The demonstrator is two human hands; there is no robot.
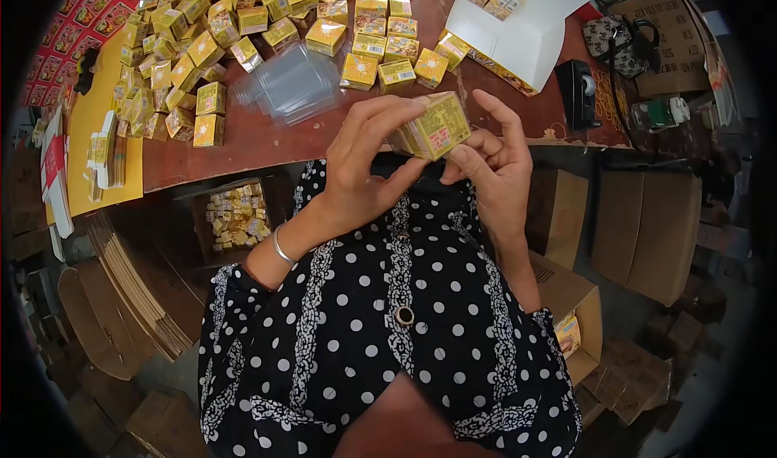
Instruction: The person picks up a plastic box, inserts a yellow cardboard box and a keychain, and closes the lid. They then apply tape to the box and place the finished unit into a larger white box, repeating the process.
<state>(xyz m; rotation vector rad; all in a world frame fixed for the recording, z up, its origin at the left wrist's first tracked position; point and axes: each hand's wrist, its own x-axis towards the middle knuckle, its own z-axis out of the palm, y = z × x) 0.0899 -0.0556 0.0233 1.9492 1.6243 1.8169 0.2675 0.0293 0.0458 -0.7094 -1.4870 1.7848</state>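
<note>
Left hand (364,163) and right hand (495,167) clamp one small yellow carton (437,126).
Beyond that carton I see loose yellow cartons (326,37) on the bench (267,138).

blouse (356,337): black, white dots, patterned bands | left wrist: silver bangle (281,248)

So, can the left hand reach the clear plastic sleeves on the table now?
Probably yes: bare table lies between left hand and clear plastic sleeves, but it and the right hand hold the yellow box.
</note>
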